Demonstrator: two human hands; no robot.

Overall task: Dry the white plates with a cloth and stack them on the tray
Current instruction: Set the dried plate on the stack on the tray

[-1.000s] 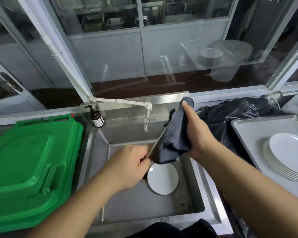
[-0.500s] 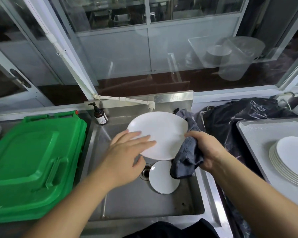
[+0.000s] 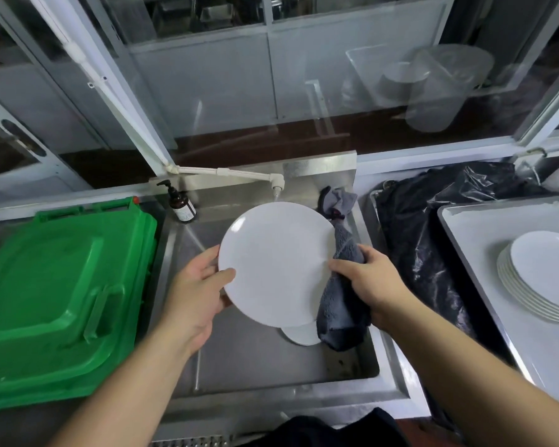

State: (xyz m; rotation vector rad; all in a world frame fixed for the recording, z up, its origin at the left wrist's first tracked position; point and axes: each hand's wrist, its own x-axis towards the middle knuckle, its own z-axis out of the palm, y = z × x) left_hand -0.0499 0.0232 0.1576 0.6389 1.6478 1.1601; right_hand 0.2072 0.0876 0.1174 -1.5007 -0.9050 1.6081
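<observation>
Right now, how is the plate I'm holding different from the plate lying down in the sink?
The held plate is up in the air and tilted, gripped by the left hand with the cloth in the right hand against its edge; the sink plate lies flat on the sink bottom, untouched. The held plate shows fully; the sink plate is mostly hidden beneath it. Both are plain white and round.
</observation>
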